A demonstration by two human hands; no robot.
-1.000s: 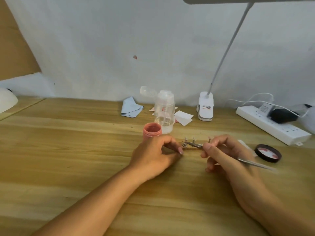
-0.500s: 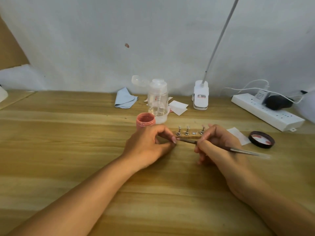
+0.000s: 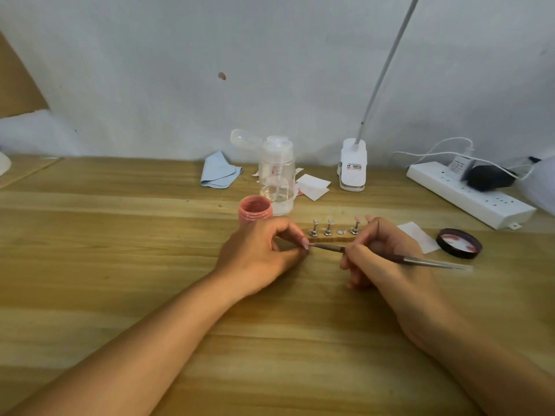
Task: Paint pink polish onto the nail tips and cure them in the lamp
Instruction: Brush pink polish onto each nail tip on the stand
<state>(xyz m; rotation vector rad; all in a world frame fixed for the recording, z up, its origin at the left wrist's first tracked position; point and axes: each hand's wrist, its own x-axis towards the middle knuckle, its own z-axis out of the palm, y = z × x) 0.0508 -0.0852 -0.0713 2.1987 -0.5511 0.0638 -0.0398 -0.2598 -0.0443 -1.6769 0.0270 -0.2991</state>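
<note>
Pink polish jar (image 3: 255, 209), round, stands behind left hand (image 3: 258, 253) pinching a hidden piece; right hand (image 3: 390, 277) grips slim metal brush (image 3: 428, 261).

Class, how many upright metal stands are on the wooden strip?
3 stands: two side by side near the left hand, one by the right hand, which may hide more.

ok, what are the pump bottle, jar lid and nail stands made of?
Pump bottle: clear plastic, likely; see-through wall, liquid visible.
Jar lid: dark plastic, probably; white liner smeared pink.
Nail stands: metal by the look, silvery and shiny.
</note>
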